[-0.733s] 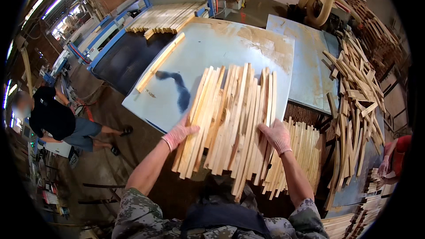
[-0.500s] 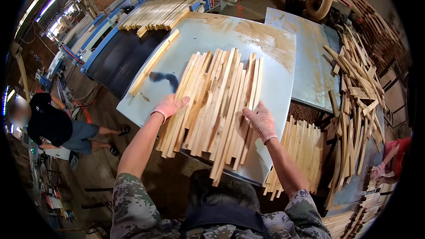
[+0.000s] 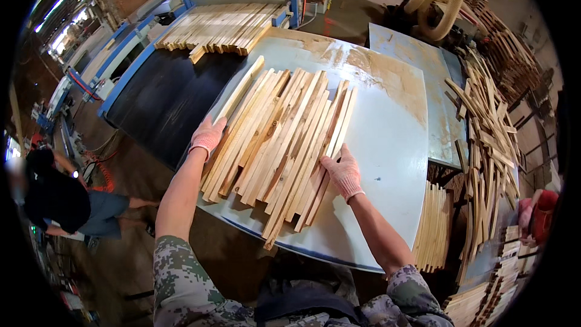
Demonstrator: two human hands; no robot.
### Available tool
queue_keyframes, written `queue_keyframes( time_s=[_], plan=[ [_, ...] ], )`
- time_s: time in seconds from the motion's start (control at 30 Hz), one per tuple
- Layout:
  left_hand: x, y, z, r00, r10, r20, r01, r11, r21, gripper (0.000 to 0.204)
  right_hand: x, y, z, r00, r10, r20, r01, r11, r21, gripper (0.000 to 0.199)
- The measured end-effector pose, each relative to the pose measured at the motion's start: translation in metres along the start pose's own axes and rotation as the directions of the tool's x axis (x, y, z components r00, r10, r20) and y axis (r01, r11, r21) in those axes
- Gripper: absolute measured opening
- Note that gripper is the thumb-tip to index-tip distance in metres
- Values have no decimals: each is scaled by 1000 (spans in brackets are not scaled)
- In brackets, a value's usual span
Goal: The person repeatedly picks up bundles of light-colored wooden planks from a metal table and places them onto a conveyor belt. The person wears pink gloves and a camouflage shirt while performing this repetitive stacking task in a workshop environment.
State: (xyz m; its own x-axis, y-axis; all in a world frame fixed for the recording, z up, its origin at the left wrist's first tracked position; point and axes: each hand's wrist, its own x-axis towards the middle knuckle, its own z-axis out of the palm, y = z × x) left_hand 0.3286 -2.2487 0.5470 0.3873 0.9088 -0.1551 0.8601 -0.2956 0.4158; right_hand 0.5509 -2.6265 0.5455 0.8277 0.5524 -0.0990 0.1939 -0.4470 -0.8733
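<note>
A row of pale wooden strips (image 3: 281,133) lies side by side on a light blue-grey tabletop (image 3: 387,218), their near ends uneven and some jutting past the table's front edge. At the row's left side my left hand (image 3: 209,136), in a pink knitted glove, is closed against the outer strips. My right hand (image 3: 343,174), gloved alike, grips the right side, its thumb toward the strips. Some fingertips of both hands are hidden. A separate wooden strip (image 3: 242,88) lies along the table's left edge, close beside the row.
Beyond the table's left edge runs a black conveyor belt (image 3: 166,97), with more strips (image 3: 221,27) lined up at its far end. Loose offcuts (image 3: 487,139) pile up at right, and a strip stack (image 3: 433,227) sits below the table. A person (image 3: 57,194) stands at left.
Both hands have shifted the row of strips leftward over the tabletop, closing most of the gap to the separate strip. The person at left has changed position slightly.
</note>
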Motion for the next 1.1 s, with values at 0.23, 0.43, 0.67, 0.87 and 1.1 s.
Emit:
queue_keyframes(
  time_s=[0.23, 0.43, 0.67, 0.87, 1.1],
  plan=[
    [25, -41, 7, 985, 160, -60, -160, 987, 9, 76, 19, -48, 50, 991, 116, 65, -117, 993, 10, 63],
    [32, -50, 9, 946, 311, -89, -313, 950, -5, 62, 9, -40, 42, 983, 94, 159, -123, 976, 181, 68],
    [69, -67, 17, 984, 151, -90, -146, 988, 57, 96, -103, 11, 22, 968, -210, 140, 150, 926, 346, 51],
    [-10, 36, 30, 870, 426, -250, -483, 630, -608, 71, -249, 84, -37, 876, -222, 429, -139, 735, 664, 24],
    [-327, 233, 110, 543, 839, 31, -366, 269, -891, 48, -451, 232, -133, 899, 393, 190, -435, 846, 308, 33]
  ],
)
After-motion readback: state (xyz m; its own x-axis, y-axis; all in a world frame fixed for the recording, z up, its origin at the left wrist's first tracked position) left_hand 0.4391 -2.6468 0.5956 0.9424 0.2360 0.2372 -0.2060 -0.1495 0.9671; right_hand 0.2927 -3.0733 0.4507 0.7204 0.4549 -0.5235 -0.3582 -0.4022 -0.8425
